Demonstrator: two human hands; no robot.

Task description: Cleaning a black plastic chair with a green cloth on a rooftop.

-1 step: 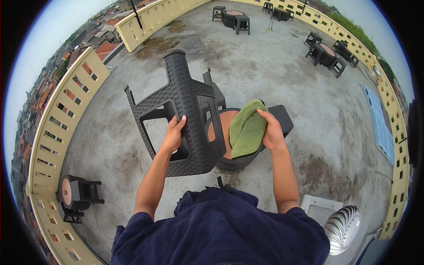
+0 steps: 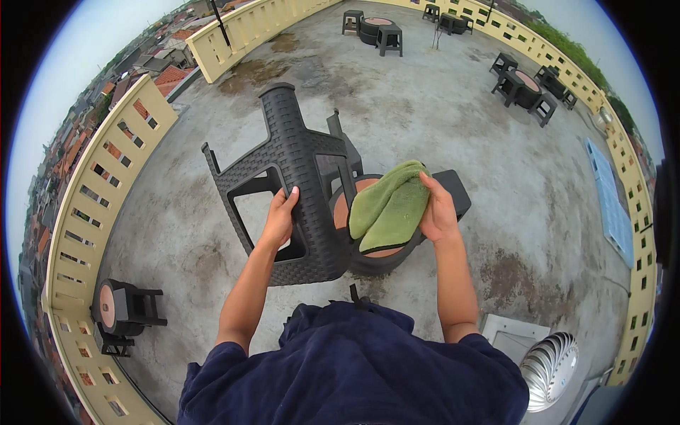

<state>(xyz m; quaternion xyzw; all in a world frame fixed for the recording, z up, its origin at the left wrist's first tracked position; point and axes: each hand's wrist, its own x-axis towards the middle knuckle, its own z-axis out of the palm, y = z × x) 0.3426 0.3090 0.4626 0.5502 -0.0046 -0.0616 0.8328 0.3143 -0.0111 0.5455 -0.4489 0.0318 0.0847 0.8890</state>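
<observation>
My left hand (image 2: pixel 278 219) grips the tilted black wicker-pattern plastic stool (image 2: pixel 294 177); my right hand (image 2: pixel 437 212) holds a folded green cloth (image 2: pixel 388 205) over the round counter (image 2: pixel 379 258).

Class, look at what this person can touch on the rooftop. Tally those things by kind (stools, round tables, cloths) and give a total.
Stools: 2, the tilted stool gripped by the left hand and the second stool beside the table.
Tables: 1, the round table with an orange top.
Cloths: 1, the green cloth held by the right hand.
Total: 4
</observation>
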